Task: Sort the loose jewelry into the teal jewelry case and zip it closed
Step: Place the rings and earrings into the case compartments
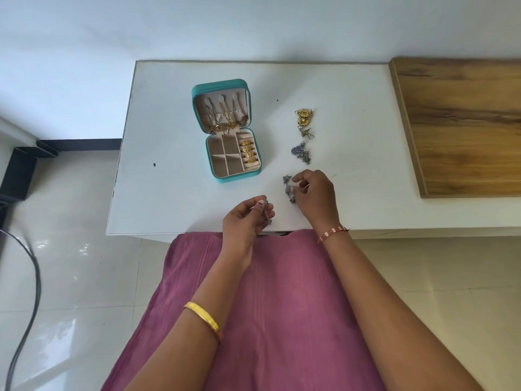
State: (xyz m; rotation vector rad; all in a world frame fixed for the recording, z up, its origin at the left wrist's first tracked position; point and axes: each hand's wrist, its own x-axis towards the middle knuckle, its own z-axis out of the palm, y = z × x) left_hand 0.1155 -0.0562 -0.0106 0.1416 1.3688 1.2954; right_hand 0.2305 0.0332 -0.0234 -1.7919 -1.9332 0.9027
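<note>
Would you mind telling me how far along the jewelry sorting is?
Partly done: gold rings and necklaces sit in the open teal case. The left hand holds a silver piece; the right hand touches another. Loose earrings and zipping remain.

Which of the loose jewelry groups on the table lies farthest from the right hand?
The gold flower earrings, at the far end of the row. The silver triangle pair and the blue-stone silver pieces lie closer to the right hand.

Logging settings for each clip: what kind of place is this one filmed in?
Probably a room in a home: a small white table pushed against a plain wall, glossy tiled floor, and a wooden board lying across the table's right side.
</note>
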